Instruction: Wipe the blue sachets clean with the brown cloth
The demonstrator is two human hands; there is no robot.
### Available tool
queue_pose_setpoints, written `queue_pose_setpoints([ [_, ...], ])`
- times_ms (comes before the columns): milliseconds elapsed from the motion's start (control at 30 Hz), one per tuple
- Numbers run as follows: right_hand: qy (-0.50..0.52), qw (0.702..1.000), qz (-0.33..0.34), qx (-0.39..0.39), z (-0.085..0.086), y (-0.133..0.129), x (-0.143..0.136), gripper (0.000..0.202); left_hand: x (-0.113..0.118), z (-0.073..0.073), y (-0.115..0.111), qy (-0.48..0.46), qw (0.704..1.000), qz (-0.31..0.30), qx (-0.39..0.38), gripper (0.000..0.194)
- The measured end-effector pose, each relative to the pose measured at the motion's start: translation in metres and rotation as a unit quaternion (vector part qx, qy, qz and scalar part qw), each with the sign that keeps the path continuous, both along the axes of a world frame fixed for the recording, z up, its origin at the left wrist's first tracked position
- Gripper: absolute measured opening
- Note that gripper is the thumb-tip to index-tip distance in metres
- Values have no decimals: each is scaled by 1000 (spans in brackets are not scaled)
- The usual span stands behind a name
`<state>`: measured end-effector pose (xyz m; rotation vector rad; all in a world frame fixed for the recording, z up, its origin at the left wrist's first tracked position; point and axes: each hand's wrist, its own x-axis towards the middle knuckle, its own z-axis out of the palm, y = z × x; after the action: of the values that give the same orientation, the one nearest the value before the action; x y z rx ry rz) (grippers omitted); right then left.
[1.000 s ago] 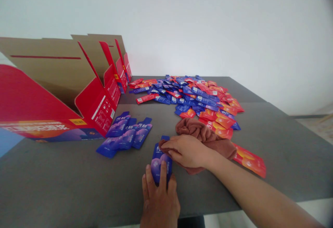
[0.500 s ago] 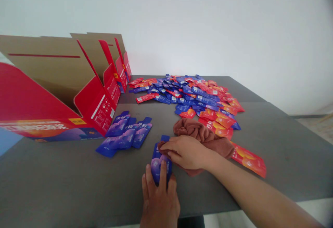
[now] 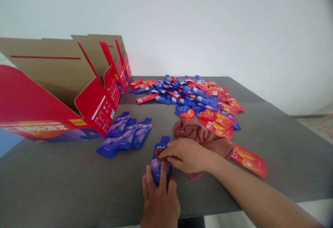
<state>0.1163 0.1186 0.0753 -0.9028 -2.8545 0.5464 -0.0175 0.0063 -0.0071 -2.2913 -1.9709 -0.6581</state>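
A blue pouch (image 3: 156, 172) with a purple fruit print lies flat on the grey table near its front edge. My left hand (image 3: 160, 196) rests on the pouch's lower end with its fingers spread. Bunched in my right hand (image 3: 188, 155) is a corner of a brown cloth (image 3: 203, 134), pressed onto the pouch's upper half. The rest of the cloth is crumpled beyond and beside that hand, partly over a red pouch (image 3: 251, 160). Several blue pouches (image 3: 125, 138) overlap to the left.
Open red cartons (image 3: 93, 106) stand in a row along the left side of the grey table (image 3: 65, 179). A large heap of blue and red pouches (image 3: 187, 93) spreads over the back, near the white wall.
My right hand has slid slightly down and left along the pouch with the cloth, baring more of the pouch's top. My left hand has stayed in place.
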Motion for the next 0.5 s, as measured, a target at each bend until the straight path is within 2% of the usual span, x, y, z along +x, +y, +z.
queue_pose_setpoints([
  [300, -30, 995, -87, 27, -2, 4, -1, 27, -1, 2, 0, 12, 1000, -8, -4, 29],
  [500, 5, 1000, -9, -3, 0, 0, 0, 27, -1, -1, 0, 1, 1000, -7, 6, 35],
])
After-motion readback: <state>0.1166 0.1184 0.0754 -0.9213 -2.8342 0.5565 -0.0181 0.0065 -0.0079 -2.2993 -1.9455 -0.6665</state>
